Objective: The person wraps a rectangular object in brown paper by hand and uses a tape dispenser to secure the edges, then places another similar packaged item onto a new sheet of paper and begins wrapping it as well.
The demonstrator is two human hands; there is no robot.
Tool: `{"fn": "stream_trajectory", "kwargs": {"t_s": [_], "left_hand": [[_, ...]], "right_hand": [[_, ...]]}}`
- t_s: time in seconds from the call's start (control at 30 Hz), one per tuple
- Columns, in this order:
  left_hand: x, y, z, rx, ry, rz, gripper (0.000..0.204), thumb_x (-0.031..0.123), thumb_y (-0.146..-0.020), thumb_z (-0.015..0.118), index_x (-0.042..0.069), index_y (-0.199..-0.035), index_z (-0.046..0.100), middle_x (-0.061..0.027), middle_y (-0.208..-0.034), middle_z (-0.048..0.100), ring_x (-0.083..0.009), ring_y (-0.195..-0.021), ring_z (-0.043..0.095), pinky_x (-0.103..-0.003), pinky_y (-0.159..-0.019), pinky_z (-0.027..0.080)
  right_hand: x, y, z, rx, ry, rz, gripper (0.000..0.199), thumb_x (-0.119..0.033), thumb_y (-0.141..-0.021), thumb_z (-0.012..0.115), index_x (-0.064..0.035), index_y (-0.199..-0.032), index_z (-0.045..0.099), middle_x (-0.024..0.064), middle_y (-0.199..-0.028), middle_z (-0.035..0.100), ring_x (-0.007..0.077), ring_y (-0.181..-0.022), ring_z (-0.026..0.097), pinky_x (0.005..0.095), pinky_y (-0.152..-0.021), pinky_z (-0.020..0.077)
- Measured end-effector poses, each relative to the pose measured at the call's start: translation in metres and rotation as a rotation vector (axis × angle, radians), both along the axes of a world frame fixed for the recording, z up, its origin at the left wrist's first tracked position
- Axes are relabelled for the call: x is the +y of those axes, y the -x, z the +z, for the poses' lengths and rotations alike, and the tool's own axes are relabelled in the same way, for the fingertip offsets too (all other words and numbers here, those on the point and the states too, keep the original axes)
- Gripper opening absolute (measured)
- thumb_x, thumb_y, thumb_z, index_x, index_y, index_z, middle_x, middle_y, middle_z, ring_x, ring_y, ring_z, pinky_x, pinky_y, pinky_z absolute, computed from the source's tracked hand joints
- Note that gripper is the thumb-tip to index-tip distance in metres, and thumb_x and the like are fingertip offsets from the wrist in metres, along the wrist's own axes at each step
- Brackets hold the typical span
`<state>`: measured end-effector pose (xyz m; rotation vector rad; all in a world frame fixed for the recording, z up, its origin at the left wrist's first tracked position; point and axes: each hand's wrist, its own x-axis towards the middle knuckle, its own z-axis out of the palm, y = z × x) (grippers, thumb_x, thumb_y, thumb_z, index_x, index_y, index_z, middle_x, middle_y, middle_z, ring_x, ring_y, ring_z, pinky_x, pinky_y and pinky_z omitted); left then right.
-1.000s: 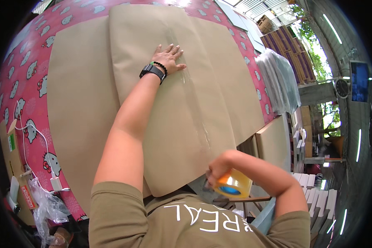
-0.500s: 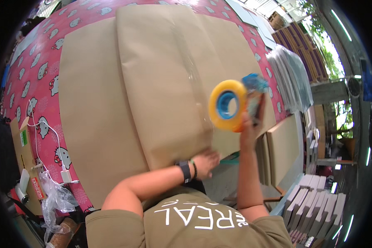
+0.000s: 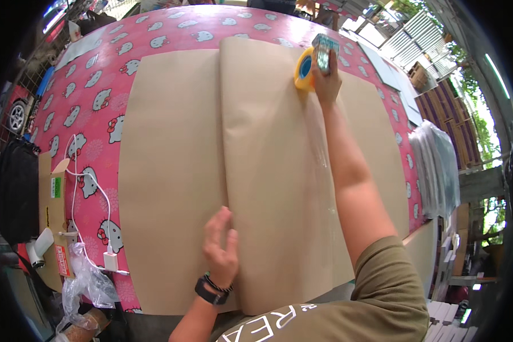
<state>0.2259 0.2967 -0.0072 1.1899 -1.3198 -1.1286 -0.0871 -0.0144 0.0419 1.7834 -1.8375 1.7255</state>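
Note:
Large sheets of brown kraft paper lie on the table, a folded brown panel overlapping them in the middle. A strip of clear tape runs lengthwise along the panel's right part. Near the panel's far edge, my right hand grips a tape dispenser that carries a big yellow tape roll with a blue core. My left hand is over the panel's left fold, close to me, holding nothing, its thumb apart from the fingers. Whether it touches the paper I cannot tell.
A pink patterned cover dresses the table. At left are a white cable with a charger, a cardboard piece, crumpled clear plastic and a black bag. Stacked plastic-wrapped sheets stand at the right edge.
My right hand has carried the tape dispenser away from me to the panel's far end. My left hand has moved left from the near edge to the fold. The view has shifted.

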Motion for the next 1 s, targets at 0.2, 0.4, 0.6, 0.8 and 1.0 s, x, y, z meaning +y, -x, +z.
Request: {"fn": "stream_trajectory", "kwargs": {"t_s": [0.2, 0.4, 0.6, 0.8, 1.0], "left_hand": [[0.002, 0.008, -0.028, 0.082, -0.144, 0.013, 0.045, 0.013, -0.093, 0.037, -0.002, -0.135, 0.03, -0.0189, -0.138, 0.035, -0.0262, -0.129, 0.032, -0.031, -0.105, 0.023], [0.0, 0.021, -0.028, 0.218, -0.274, 0.001, 0.049, 0.015, -0.094, 0.037, 0.001, -0.139, 0.023, -0.0095, -0.125, 0.044, -0.0128, -0.101, 0.041, -0.021, -0.089, 0.032], [-0.004, 0.004, -0.059, 0.259, -0.16, -0.088, 0.052, 0.018, -0.095, 0.037, 0.002, -0.14, 0.017, -0.0107, -0.13, 0.041, -0.0146, -0.108, 0.042, -0.023, -0.094, 0.032], [-0.003, 0.014, -0.07, 0.331, -0.157, -0.058, 0.054, 0.017, -0.095, 0.037, 0.005, -0.142, 0.013, -0.0092, -0.129, 0.044, -0.0162, -0.111, 0.046, -0.026, -0.095, 0.036], [0.022, 0.023, -0.047, 0.064, -0.336, 0.073, 0.054, 0.016, -0.095, 0.038, 0.005, -0.142, 0.013, -0.0124, -0.133, 0.038, -0.0177, -0.116, 0.039, -0.028, -0.098, 0.032]], "right_hand": [[0.067, -0.011, -0.004, 0.086, -0.073, 0.063, 0.071, -0.028, -0.076, 0.067, -0.012, -0.136, 0.033, 0.0154, -0.105, 0.062, 0.0227, -0.092, 0.062, 0.0309, -0.076, 0.0484], [0.323, 0.014, -0.006, -0.039, -0.185, 0.173, 0.077, -0.008, -0.074, 0.064, -0.0058, -0.139, 0.025, 0.0133, -0.113, 0.058, 0.0201, -0.094, 0.059, 0.0283, -0.076, 0.0483], [0.435, 0.043, 0.024, 0.043, -0.251, 0.263, 0.076, -0.015, -0.07, 0.071, -0.0036, -0.135, 0.035, 0.0163, -0.112, 0.058, 0.0215, -0.093, 0.06, 0.031, -0.077, 0.0484], [0.412, 0.162, 0.056, 0.317, -0.666, -0.227, 0.075, -0.026, -0.069, 0.073, -0.0107, -0.134, 0.039, 0.0191, -0.105, 0.06, 0.0313, -0.089, 0.061, 0.0364, -0.075, 0.0495], [0.374, 0.171, -0.014, 0.885, -0.258, -0.346, 0.064, -0.03, -0.073, 0.068, -0.0055, -0.128, 0.044, 0.0202, -0.108, 0.057, 0.0365, -0.099, 0.054, 0.0418, -0.087, 0.0425]]}}
